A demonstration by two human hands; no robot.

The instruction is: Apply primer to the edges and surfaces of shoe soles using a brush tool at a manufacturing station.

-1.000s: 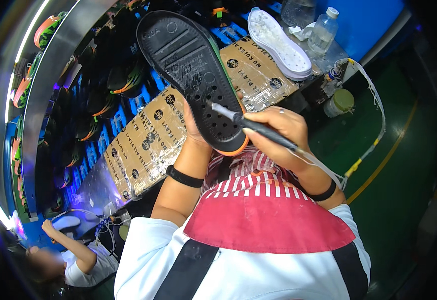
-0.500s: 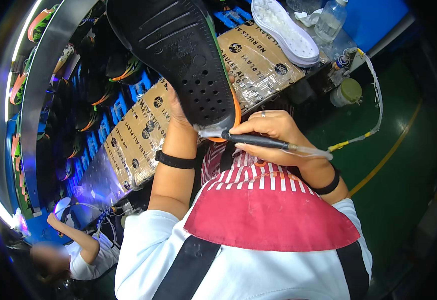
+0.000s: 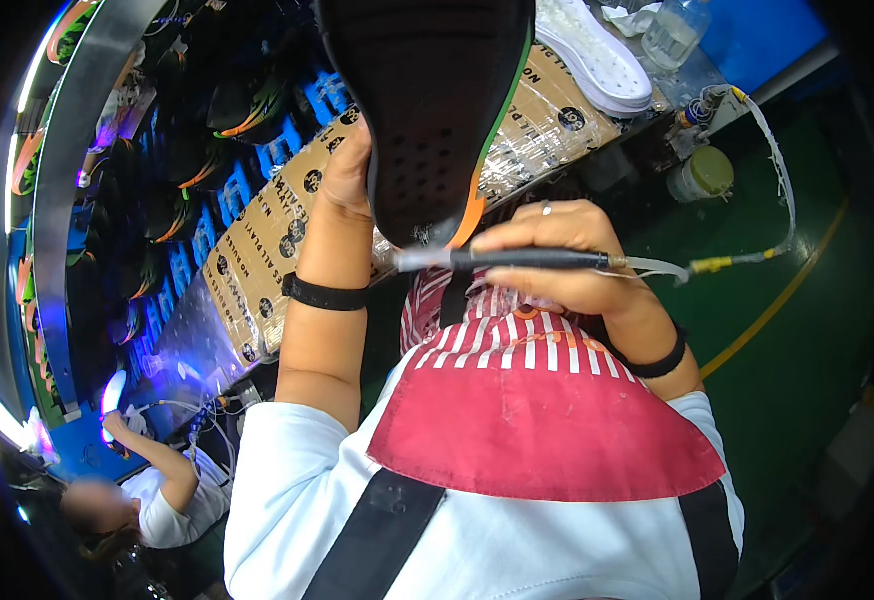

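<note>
My left hand [image 3: 349, 168] grips a shoe upper [image 3: 427, 130] from its left side, most fingers hidden behind it. The upper's black bottom faces me, with small holes near the heel and green and orange along its right edge. In my right hand [image 3: 557, 255] is a black-handled brush [image 3: 527, 259], held level between thumb and fingers. A thin clear tube [image 3: 657, 266] runs from the handle's rear end. The brush's pale bristles are at the heel end, slightly blurred; I cannot tell whether they touch it.
A cardboard-covered bench [image 3: 532, 150] lies beyond my hands. On it are a white sole [image 3: 602, 65] and a clear bottle [image 3: 675, 35]. A lidded pot [image 3: 702, 175] hangs by the bench. Several shoes [image 3: 242, 115] line the left. Another person [image 3: 152, 495] works at lower left.
The upper has tilted and shifted up and right, its bottom now darker. The brush has come off the heel surface to just below its end. My left forearm has moved left.
</note>
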